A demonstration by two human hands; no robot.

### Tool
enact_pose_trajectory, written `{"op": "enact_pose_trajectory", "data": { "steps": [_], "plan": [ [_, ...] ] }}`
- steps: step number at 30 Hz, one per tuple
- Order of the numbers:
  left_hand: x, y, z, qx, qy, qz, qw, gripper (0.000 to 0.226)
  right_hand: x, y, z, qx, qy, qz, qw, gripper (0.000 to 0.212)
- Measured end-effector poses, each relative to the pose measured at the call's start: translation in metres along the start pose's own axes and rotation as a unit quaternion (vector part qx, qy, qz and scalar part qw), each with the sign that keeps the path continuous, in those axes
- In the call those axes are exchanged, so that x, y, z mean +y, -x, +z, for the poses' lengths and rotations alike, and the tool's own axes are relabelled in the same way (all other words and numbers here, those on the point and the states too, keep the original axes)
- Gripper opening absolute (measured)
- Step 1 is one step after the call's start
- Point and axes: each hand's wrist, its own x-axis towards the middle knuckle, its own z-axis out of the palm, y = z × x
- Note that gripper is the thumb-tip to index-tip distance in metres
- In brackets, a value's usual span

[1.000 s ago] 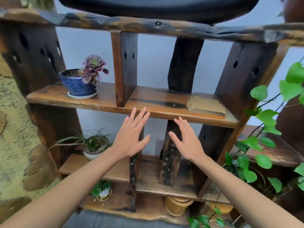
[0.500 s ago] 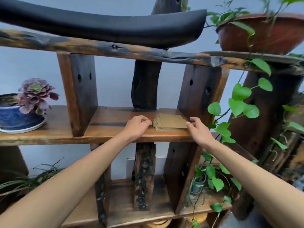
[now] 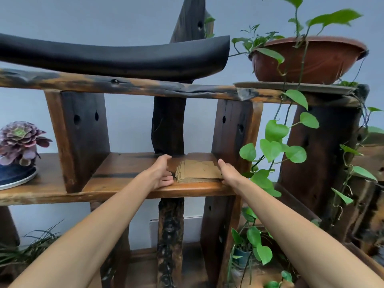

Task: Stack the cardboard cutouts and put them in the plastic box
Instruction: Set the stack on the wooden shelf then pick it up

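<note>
At the far left of the wooden shelf (image 3: 124,190) we see a purple succulent (image 3: 19,140) in a dark blue pot (image 3: 14,172) on a white saucer (image 3: 18,181), separated from the middle bay by a thick upright board (image 3: 79,138). Above, a long black curved piece (image 3: 116,56) lies along the top beam (image 3: 128,88).

In the middle bay our left hand (image 3: 161,173) rests on the shelf board with its fingers curled loosely, apart rather than clenched, the thumb up top and the fingertips touching or just beside the left edge of the cardboard cutouts (image 3: 197,171). The cutouts lie flat in a low, slightly fanned pile (the stepped left edges show the sheets are not squared up) at the right end of that bay, close to the front edge of the board.

Our right hand (image 3: 228,171) is against the pile's right side, fingers held together and extended along the edge; whether they reach under the sheets we cannot tell. The pile sits between the two hands, and neither hand has it lifted.

Further right stands another dark upright (image 3: 234,129), then a trailing vine (image 3: 276,142) with heart-shaped leaves hanging from a reddish-brown bowl planter (image 3: 311,61) on the top beam.
</note>
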Motion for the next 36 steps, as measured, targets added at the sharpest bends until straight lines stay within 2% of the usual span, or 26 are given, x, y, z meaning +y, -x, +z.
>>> {"op": "enact_pose_trajectory", "data": {
  "steps": [4,9,13,19,25,30,36],
  "plan": [
    [-0.001,-0.009,0.013,-0.007,-0.034,-0.013,0.999,0.062,0.009,-0.010,0.004,-0.023,0.007,0.022,0.999,0.072],
    [0.008,-0.020,0.018,0.011,-0.009,-0.036,0.999,0.049,0.018,-0.026,0.004,-0.011,0.048,0.011,0.999,0.065],
    [0.016,-0.020,0.018,0.025,-0.009,-0.045,0.999,0.051,0.019,-0.026,0.005,-0.010,0.061,0.006,0.998,0.067],
    [0.021,-0.018,0.020,0.012,-0.033,-0.058,0.998,0.039,0.019,-0.021,0.002,-0.017,0.067,-0.012,0.998,0.060],
    [0.011,-0.024,0.023,0.000,-0.016,-0.054,0.998,0.037,0.023,-0.016,0.001,-0.018,0.069,-0.040,0.997,0.054],
    [0.001,-0.021,0.026,0.005,-0.015,0.025,1.000,0.023,0.028,-0.009,0.000,-0.031,0.078,-0.073,0.994,0.060],
    [-0.015,-0.011,0.025,0.007,-0.073,0.141,0.987,0.048,0.032,0.002,0.000,-0.016,0.140,-0.138,0.980,0.080]
  ]
}}
